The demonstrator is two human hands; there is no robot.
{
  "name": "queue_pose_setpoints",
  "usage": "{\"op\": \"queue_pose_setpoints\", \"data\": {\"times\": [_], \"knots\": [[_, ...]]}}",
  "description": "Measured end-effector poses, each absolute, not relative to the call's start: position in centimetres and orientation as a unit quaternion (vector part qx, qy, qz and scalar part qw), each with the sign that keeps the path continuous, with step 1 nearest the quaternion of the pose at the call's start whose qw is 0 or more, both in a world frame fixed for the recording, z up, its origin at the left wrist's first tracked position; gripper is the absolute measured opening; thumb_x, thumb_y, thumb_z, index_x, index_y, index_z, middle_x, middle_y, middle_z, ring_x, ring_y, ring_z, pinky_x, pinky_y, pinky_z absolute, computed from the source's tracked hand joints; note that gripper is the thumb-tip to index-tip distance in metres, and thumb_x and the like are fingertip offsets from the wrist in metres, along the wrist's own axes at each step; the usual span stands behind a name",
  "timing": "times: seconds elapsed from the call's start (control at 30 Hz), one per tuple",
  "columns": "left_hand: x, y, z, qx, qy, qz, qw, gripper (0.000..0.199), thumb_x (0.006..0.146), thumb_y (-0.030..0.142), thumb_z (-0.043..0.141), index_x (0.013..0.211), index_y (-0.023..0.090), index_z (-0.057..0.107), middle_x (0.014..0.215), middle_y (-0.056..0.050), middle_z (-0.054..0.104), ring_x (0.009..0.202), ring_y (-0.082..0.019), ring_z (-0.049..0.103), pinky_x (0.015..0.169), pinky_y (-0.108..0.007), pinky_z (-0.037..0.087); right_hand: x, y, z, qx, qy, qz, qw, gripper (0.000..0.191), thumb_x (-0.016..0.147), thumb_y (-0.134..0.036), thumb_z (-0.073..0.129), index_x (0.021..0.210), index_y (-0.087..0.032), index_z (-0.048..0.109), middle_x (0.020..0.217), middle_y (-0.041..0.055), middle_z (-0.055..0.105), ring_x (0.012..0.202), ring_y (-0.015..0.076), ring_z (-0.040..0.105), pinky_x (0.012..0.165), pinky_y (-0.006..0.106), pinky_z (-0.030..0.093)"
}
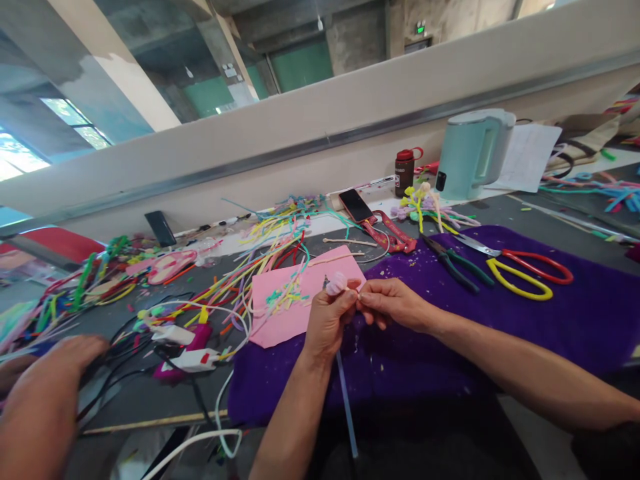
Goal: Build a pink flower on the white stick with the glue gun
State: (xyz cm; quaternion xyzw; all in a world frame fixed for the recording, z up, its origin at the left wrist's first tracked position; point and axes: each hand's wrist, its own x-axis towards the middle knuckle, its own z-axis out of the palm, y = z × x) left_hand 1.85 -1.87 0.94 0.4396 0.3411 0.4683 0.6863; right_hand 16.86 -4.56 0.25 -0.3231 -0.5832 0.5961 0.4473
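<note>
My left hand [330,310] pinches a pale lilac fuzzy bud [337,283], which looks made of pipe cleaner, between thumb and fingers. Right beside it, the fingertips of my right hand [387,300] are pressed together and meet the left thumb at the bud's lower end. Whatever lies between those right fingers is too small to make out. A small dark pointed tip shows just behind the bud. Below my left hand, a long translucent stick [346,403] slants down past the cloth's edge. Under both hands lie a purple cloth [415,360] and a pink sheet [280,327] with short yellow and teal clippings.
Pliers [453,263] and red-and-yellow-handled scissors [523,267] rest on the right. Behind are a phone [356,205], a dark bottle [404,175] and a teal kettle [470,157]. Leftward lie pipe cleaners [225,287], a power strip with cables [190,360], and another person's arm [47,393].
</note>
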Motion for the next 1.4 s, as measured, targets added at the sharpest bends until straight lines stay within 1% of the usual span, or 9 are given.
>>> {"op": "queue_pose_setpoints", "data": {"times": [0.23,0.4,0.5,0.7,0.8,0.9,1.07,1.2,1.4], "knots": [[1.87,-2.11,1.12,0.462,0.325,0.473,0.676,0.024,0.065,0.029,0.068,0.082,0.013,0.067,0.049,0.003,0.049,0.043,-0.005,0.04,0.039,-0.017,0.026,16.94,-4.55,0.21,-0.323,-0.588,0.591,0.447,0.031,0.082,-0.044,0.048,0.076,-0.013,0.052,0.06,-0.0017,0.056,0.04,0.0041,0.046,0.038,0.016,0.033],[1.81,-1.95,0.85,0.463,0.319,0.492,0.665,0.017,0.06,0.024,0.072,0.072,0.014,0.066,0.051,0.004,0.049,0.044,-0.005,0.042,0.043,-0.017,0.03,16.8,-4.6,0.12,-0.323,-0.588,0.595,0.442,0.032,0.081,-0.045,0.049,0.078,-0.013,0.052,0.057,-0.0026,0.055,0.039,0.0041,0.045,0.038,0.016,0.034],[1.79,-1.95,0.84,0.475,0.313,0.488,0.662,0.017,0.059,0.025,0.073,0.067,0.013,0.064,0.054,0.003,0.049,0.044,-0.004,0.041,0.042,-0.018,0.028,16.63,-4.65,-0.02,-0.318,-0.596,0.592,0.439,0.032,0.081,-0.044,0.049,0.077,-0.013,0.053,0.058,-0.0028,0.055,0.039,0.0037,0.044,0.038,0.016,0.034],[1.91,-2.23,1.01,0.496,0.335,0.499,0.626,0.027,0.054,0.029,0.075,0.053,0.012,0.054,0.046,0.005,0.043,0.041,-0.004,0.034,0.041,-0.019,0.023,16.46,-4.78,-0.07,-0.321,-0.602,0.587,0.436,0.033,0.081,-0.046,0.049,0.073,-0.013,0.052,0.056,-0.003,0.054,0.039,0.0038,0.044,0.038,0.016,0.034],[1.92,-2.23,1.05,0.49,0.341,0.497,0.63,0.022,0.057,0.031,0.073,0.064,0.013,0.061,0.047,0.005,0.045,0.041,-0.004,0.035,0.04,-0.018,0.024,16.6,-4.71,0.1,-0.324,-0.588,0.596,0.439,0.033,0.08,-0.046,0.05,0.074,-0.013,0.052,0.057,-0.003,0.055,0.039,0.004,0.045,0.038,0.016,0.034],[1.76,-2.19,1.24,0.478,0.333,0.48,0.656,0.027,0.062,0.031,0.071,0.082,0.014,0.065,0.05,0.003,0.049,0.044,-0.006,0.042,0.039,-0.017,0.027,16.84,-4.6,0.3,-0.324,-0.58,0.601,0.444,0.032,0.08,-0.045,0.049,0.076,-0.013,0.052,0.057,-0.0028,0.056,0.039,0.0041,0.045,0.037,0.016,0.033],[1.4,-2.24,1.65,0.485,0.298,0.454,0.685,0.029,0.064,0.028,0.069,0.089,0.014,0.066,0.056,0.002,0.053,0.042,-0.005,0.043,0.038,-0.017,0.029,17.0,-4.64,0.48,-0.317,-0.577,0.605,0.448,0.031,0.081,-0.044,0.049,0.079,-0.013,0.053,0.058,-0.003,0.055,0.039,0.0038,0.045,0.037,0.016,0.033],[1.42,-2.17,1.54,0.484,0.296,0.467,0.678,0.022,0.062,0.028,0.071,0.077,0.013,0.066,0.051,0.002,0.052,0.044,-0.006,0.044,0.037,-0.017,0.028,16.82,-4.77,0.44,-0.309,-0.583,0.6,0.452,0.03,0.081,-0.043,0.05,0.077,-0.014,0.053,0.058,-0.0031,0.055,0.039,0.004,0.044,0.037,0.016,0.033],[1.62,-2.06,1.29,0.481,0.295,0.479,0.672,0.02,0.054,0.024,0.075,0.06,0.013,0.06,0.046,0.005,0.045,0.039,-0.003,0.033,0.037,-0.017,0.021,16.49,-4.91,0.34,-0.311,-0.609,0.587,0.433,0.031,0.081,-0.044,0.048,0.075,-0.013,0.053,0.057,-0.0028,0.055,0.039,0.0038,0.044,0.038,0.016,0.033]]}}
